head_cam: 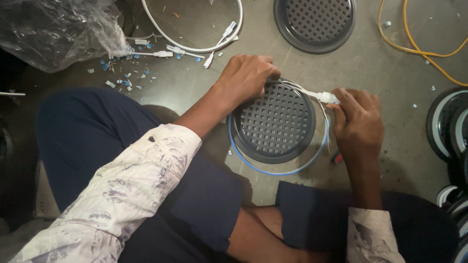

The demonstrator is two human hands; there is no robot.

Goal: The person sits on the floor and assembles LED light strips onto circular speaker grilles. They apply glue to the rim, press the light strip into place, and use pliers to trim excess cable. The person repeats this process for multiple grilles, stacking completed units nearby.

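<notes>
I sit cross-legged on the floor [390,160] with the round dark grille [273,122] lying flat between my knees, so both hands can reach its rim from opposite sides. My left hand [246,75] rests on the upper left edge, fingers curled down over the rim; I judge this pins the grille and the strip so neither can slide. My right hand [358,124] is closed in a pinch on the small white connector [327,97] at the upper right, where thin white wires meet the blue-and-white strip [278,171]. That strip curves around the grille's right and lower edge, just beside it, touching in places.

A second grille [314,22] lies farther off at the top, well apart. A white ring strip with connectors [195,48] lies to the upper left, near scattered blue scraps [124,78] and a crumpled clear plastic bag [53,29]. A yellow cable [424,51] loops at the upper right.
</notes>
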